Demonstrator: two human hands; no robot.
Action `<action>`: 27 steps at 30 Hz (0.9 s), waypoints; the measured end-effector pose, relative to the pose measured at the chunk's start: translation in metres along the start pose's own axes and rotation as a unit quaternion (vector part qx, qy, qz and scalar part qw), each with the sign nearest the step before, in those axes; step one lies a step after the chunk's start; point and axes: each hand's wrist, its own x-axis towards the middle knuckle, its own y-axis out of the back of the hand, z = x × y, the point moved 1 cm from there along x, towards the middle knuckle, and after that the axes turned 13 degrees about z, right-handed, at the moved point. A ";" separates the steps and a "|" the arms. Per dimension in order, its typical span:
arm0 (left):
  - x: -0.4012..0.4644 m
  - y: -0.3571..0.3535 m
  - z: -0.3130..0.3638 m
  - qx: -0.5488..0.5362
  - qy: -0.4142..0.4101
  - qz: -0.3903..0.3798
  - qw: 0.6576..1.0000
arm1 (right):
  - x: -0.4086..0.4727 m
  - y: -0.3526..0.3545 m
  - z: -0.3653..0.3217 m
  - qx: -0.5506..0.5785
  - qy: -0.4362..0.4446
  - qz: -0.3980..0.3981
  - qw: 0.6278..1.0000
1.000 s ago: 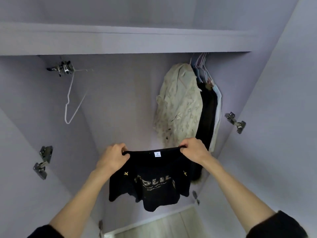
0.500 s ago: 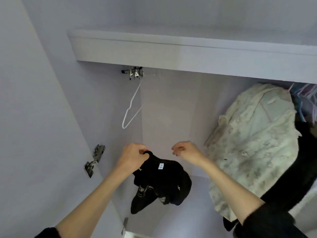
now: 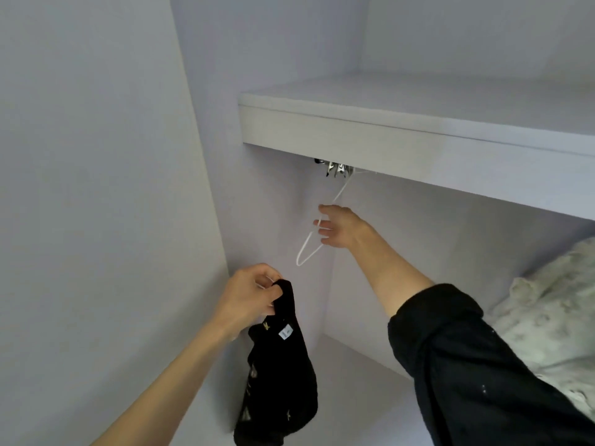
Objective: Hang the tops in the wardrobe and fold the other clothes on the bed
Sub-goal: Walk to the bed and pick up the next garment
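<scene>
Reaching up with our right hand (image 3: 338,225), we've got loosely spread fingers touching the white wire hanger (image 3: 309,246), not properly wrapped around it from what we can see. That hanger dangles just under the wardrobe shelf (image 3: 354,130), hooked beside a metal bracket (image 3: 336,169). Below the hanger and a bit left, our left hand (image 3: 249,296) pinches the black top (image 3: 278,381) at its upper edge, rest hanging bunched. A pale patterned shirt (image 3: 547,317) hangs off right of the hanger.
</scene>
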 end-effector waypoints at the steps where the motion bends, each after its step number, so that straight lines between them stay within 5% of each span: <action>1: -0.001 0.001 0.001 0.000 -0.001 0.000 1.000 | 0.002 0.000 0.000 0.020 -0.002 -0.002 1.000; 4: 0.000 0.002 0.004 0.000 -0.005 0.010 1.000 | 0.005 0.000 -0.008 0.119 0.000 0.036 0.992; 15: 0.004 -0.042 0.008 -0.018 0.041 0.044 0.998 | -0.002 0.085 0.042 0.054 0.225 0.275 0.933; 21: 0.002 -0.081 -0.004 -0.093 0.143 0.024 0.985 | -0.018 0.168 0.133 0.128 0.218 0.284 0.925; 27: 0.005 -0.118 -0.015 0.055 0.078 0.011 0.995 | -0.016 0.228 0.151 0.058 0.170 0.305 0.935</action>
